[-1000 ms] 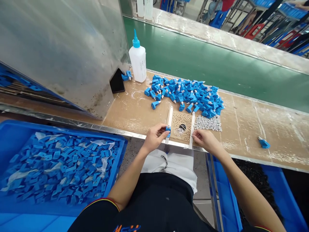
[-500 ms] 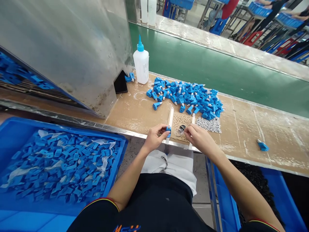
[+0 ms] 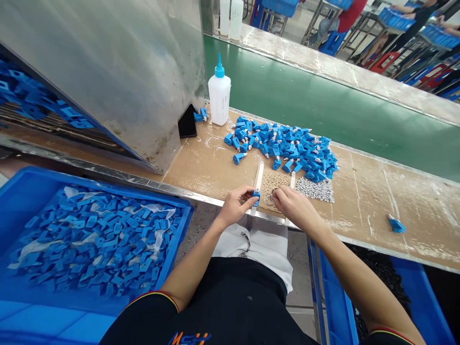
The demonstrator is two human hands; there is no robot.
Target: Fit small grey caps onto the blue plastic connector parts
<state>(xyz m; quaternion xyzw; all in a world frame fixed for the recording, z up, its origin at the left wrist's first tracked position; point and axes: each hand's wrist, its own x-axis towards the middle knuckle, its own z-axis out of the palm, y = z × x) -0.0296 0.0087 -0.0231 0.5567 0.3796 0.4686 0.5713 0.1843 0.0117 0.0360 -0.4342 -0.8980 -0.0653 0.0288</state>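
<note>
Left fingers (image 3: 243, 196) clamped on a blue part (image 3: 256, 197), held low over the near edge of the bench (image 3: 201, 165). Right fingers (image 3: 277, 193) pinched together, tips down just beside a transparent dish (image 3: 269, 200); whatever lies between those tips, too small to tell. Left hand (image 3: 235, 206) and right hand (image 3: 293, 208) close together, only a narrow gap between them. Under both, a perforated mat (image 3: 275, 183) between two white strips (image 3: 258, 175), the dish lying on it. Just past the far strip, a patch of grey pellets (image 3: 315, 189), right up against a heap of blue parts (image 3: 283, 151) of the same kind as the one in the left fingers. Farther left, an upright white squeeze bottle (image 3: 219, 97) with a blue nozzle, two blue parts (image 3: 200, 115) near its foot, and a black phone (image 3: 187, 122) against a steel panel (image 3: 108, 72). Far right on the bench, one lone blue part (image 3: 396, 225). Beyond the bench, a green belt (image 3: 305, 96). Below on the left, a blue crate (image 3: 100, 199) full of blue parts and white film; below on the right, another blue crate (image 3: 338, 306) holding black pieces. Across the lap, a white cloth (image 3: 255, 251). In the distance, seated co-workers (image 3: 354, 14) among blue trays.
</note>
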